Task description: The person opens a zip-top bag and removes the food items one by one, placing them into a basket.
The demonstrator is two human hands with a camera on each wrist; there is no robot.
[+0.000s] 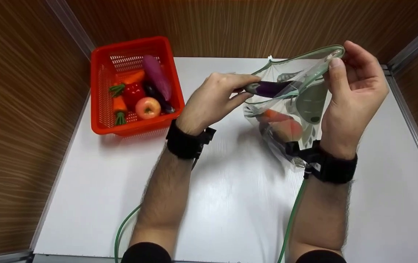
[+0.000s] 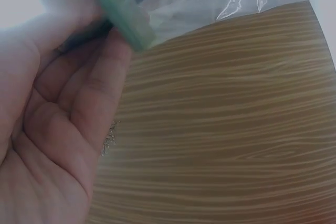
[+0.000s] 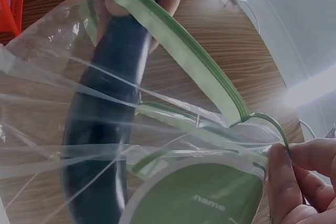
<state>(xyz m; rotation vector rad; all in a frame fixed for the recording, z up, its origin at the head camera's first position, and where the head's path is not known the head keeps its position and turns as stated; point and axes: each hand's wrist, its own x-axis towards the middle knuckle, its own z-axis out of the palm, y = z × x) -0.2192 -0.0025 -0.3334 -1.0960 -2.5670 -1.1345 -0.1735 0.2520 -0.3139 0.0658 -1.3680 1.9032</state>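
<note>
My left hand (image 1: 216, 96) grips a dark purple eggplant (image 1: 269, 88) by its stem end. The eggplant's body reaches through the mouth of a clear zip bag (image 1: 306, 106) with green trim. In the right wrist view the eggplant (image 3: 107, 93) shows through the film. My right hand (image 1: 357, 80) pinches the bag's rim at its right corner, the mouth held apart. Lower in the bag lie a carrot (image 1: 273, 115), a reddish apple (image 1: 290, 130) and a dark, elongated item partly hidden by glare. The left wrist view shows my left hand (image 2: 63, 87) beside the green trim.
A red plastic basket (image 1: 101, 126) stands at the left on the white table (image 1: 223, 204). It holds carrots, a red pepper, an apple, a long purple eggplant and a darker one. Wood-grain panels (image 1: 231, 29) border the table's back and sides. Green cables run along both forearms.
</note>
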